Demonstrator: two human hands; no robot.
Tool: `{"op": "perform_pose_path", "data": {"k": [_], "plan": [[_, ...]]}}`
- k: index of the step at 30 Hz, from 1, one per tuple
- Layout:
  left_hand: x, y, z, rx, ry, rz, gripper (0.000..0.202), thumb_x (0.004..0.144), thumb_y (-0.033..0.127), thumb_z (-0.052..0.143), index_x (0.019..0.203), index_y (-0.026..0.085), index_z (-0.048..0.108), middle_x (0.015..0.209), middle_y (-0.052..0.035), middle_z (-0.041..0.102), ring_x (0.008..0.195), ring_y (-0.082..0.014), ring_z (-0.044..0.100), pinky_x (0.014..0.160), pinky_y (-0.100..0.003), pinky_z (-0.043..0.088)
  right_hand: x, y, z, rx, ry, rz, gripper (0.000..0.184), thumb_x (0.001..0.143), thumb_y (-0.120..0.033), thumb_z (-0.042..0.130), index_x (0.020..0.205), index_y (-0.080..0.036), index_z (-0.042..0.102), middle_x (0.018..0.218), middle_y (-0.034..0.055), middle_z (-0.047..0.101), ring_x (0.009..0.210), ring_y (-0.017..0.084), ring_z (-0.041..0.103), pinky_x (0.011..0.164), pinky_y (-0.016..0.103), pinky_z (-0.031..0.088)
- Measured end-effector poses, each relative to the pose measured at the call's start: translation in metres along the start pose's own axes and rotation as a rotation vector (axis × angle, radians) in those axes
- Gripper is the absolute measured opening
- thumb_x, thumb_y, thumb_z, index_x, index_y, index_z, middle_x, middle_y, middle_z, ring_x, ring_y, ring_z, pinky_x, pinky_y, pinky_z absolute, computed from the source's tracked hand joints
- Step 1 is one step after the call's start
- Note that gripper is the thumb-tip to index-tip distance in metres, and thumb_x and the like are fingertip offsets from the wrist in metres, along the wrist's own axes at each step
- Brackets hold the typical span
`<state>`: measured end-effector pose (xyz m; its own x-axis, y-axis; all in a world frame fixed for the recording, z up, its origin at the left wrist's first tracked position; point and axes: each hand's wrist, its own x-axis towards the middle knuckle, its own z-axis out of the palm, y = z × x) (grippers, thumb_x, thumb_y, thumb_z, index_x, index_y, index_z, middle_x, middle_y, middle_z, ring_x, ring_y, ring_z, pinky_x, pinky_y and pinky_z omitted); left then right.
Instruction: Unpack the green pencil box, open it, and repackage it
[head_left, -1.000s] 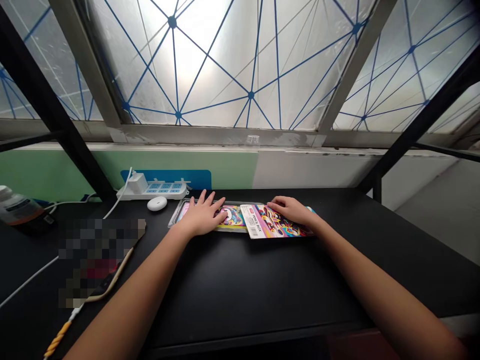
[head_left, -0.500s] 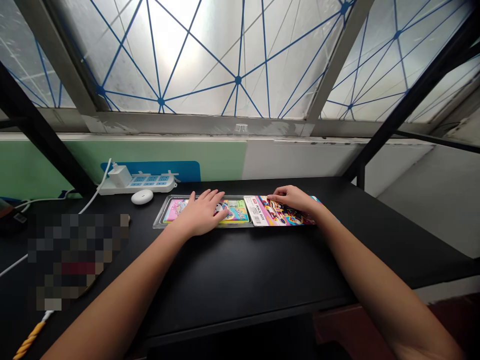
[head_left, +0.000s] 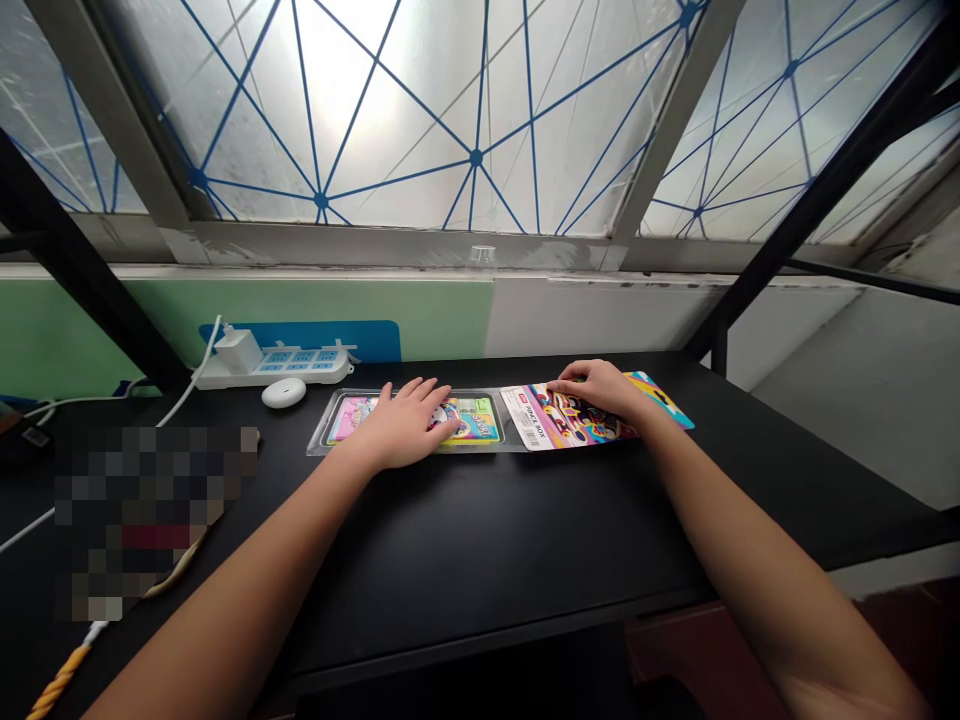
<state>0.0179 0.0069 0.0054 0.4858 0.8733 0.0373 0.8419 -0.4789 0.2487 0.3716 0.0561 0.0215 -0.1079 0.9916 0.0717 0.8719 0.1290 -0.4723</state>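
Observation:
A clear plastic blister pack (head_left: 334, 432) with a colourful pencil box inside lies flat near the back of the black desk (head_left: 480, 540). My left hand (head_left: 405, 425) lies flat on it, fingers spread. To its right, a colourful printed card insert (head_left: 585, 420) marked "pencil box" sticks out of the pack's right end. My right hand (head_left: 596, 388) rests on that card with fingers bent, pressing on its top edge.
A white power strip (head_left: 277, 365) with a plugged charger sits against the green wall panel. A white oval case (head_left: 283, 393) lies beside it. Cables (head_left: 52, 690) run along the desk's left side. A blurred patch covers something at left. The desk's right edge drops to the floor.
The card insert has slid rightward out of the blister pack under my right hand. My left hand has stayed on the pack. The view shifted between the earliest frame and the later ones.

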Motion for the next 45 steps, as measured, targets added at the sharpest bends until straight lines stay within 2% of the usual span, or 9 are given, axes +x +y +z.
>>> {"op": "perform_pose_path", "data": {"k": [10, 16, 20, 26, 29, 33, 37, 42, 45], "plan": [[0.001, 0.009, -0.001, -0.041, 0.050, -0.061, 0.077, 0.095, 0.069, 0.028, 0.154, 0.020, 0.035, 0.163, -0.0107, 0.029, 0.152, -0.0336, 0.019, 0.118, -0.065, 0.010, -0.009, -0.049, 0.033, 0.025, -0.005, -0.021, 0.041, 0.081, -0.063, 0.062, 0.079, -0.022, 0.070, 0.079, 0.0033, 0.072, 0.072, 0.019, 0.063, 0.061, 0.029, 0.042], [-0.004, 0.035, -0.001, -0.364, 0.131, -0.041, 0.071, 0.095, 0.070, 0.034, 0.152, 0.028, 0.036, 0.162, -0.0064, 0.032, 0.152, -0.0327, 0.018, 0.120, -0.060, 0.000, -0.017, -0.081, 0.057, 0.045, -0.048, -0.068, 0.042, 0.090, -0.062, 0.051, 0.083, -0.023, 0.065, 0.086, 0.0046, 0.073, 0.077, 0.021, 0.063, 0.064, 0.029, 0.042], [-0.001, 0.035, -0.006, -0.701, 0.266, -0.042, 0.052, 0.096, 0.060, 0.044, 0.137, 0.031, 0.054, 0.147, -0.0058, 0.055, 0.139, -0.0342, 0.043, 0.121, -0.055, 0.010, -0.016, -0.073, 0.050, 0.037, -0.109, -0.074, 0.042, 0.088, -0.062, 0.052, 0.084, -0.023, 0.065, 0.089, 0.0069, 0.073, 0.081, 0.023, 0.064, 0.066, 0.031, 0.043], [0.012, -0.016, -0.010, -1.027, 0.613, -0.140, 0.037, 0.090, 0.057, 0.056, 0.100, 0.023, 0.070, 0.115, -0.0073, 0.072, 0.120, -0.0308, 0.058, 0.110, -0.042, 0.036, -0.012, -0.040, 0.018, 0.034, -0.275, -0.095, 0.047, 0.082, -0.067, 0.058, 0.096, -0.023, 0.069, 0.098, 0.0073, 0.074, 0.087, 0.026, 0.067, 0.071, 0.033, 0.049], [0.016, -0.029, -0.003, -1.184, 0.631, -0.211, 0.043, 0.092, 0.059, 0.050, 0.096, 0.019, 0.067, 0.116, -0.0109, 0.072, 0.116, -0.0303, 0.062, 0.105, -0.043, 0.041, -0.011, -0.023, 0.004, 0.022, -0.348, -0.102, 0.059, 0.074, -0.067, 0.068, 0.115, -0.025, 0.068, 0.118, 0.0079, 0.071, 0.104, 0.030, 0.066, 0.084, 0.035, 0.052], [0.016, -0.016, 0.003, -1.249, 0.589, -0.175, 0.047, 0.096, 0.058, 0.040, 0.101, 0.019, 0.066, 0.119, -0.0123, 0.072, 0.117, -0.0295, 0.062, 0.101, -0.045, 0.042, -0.007, -0.020, 0.003, -0.007, -0.332, -0.106, 0.085, 0.070, -0.067, 0.073, 0.140, -0.024, 0.054, 0.141, 0.0111, 0.059, 0.126, 0.034, 0.056, 0.104, 0.041, 0.046], [0.015, -0.010, 0.002, -1.323, 0.562, -0.174, 0.051, 0.097, 0.061, 0.035, 0.103, 0.020, 0.066, 0.122, -0.0118, 0.072, 0.123, -0.0292, 0.059, 0.104, -0.046, 0.039, -0.002, -0.067, 0.024, -0.108, -0.326, -0.198, 0.096, 0.073, -0.072, 0.068, 0.150, -0.021, 0.043, 0.153, 0.0152, 0.046, 0.135, 0.037, 0.048, 0.110, 0.046, 0.040], [0.016, -0.020, 0.002, -1.424, 0.508, -0.185, 0.061, 0.094, 0.070, 0.033, 0.103, 0.019, 0.064, 0.119, -0.0129, 0.072, 0.120, -0.0296, 0.060, 0.102, -0.044, 0.042, 0.005, -0.161, 0.078, -0.155, -0.334, -0.395, 0.060, 0.088, -0.067, 0.055, 0.130, -0.026, 0.062, 0.134, 0.0130, 0.064, 0.119, 0.036, 0.061, 0.098, 0.046, 0.044], [0.016, -0.025, 0.004, -1.556, 0.499, -0.197, 0.064, 0.090, 0.075, 0.038, 0.098, 0.017, 0.064, 0.110, -0.0148, 0.074, 0.111, -0.0287, 0.065, 0.100, -0.041, 0.045, 0.004, -0.189, 0.100, -0.156, -0.280, -0.448, 0.052, 0.093, -0.061, 0.051, 0.127, -0.023, 0.061, 0.131, 0.0143, 0.066, 0.118, 0.035, 0.060, 0.100, 0.051, 0.038]]}}
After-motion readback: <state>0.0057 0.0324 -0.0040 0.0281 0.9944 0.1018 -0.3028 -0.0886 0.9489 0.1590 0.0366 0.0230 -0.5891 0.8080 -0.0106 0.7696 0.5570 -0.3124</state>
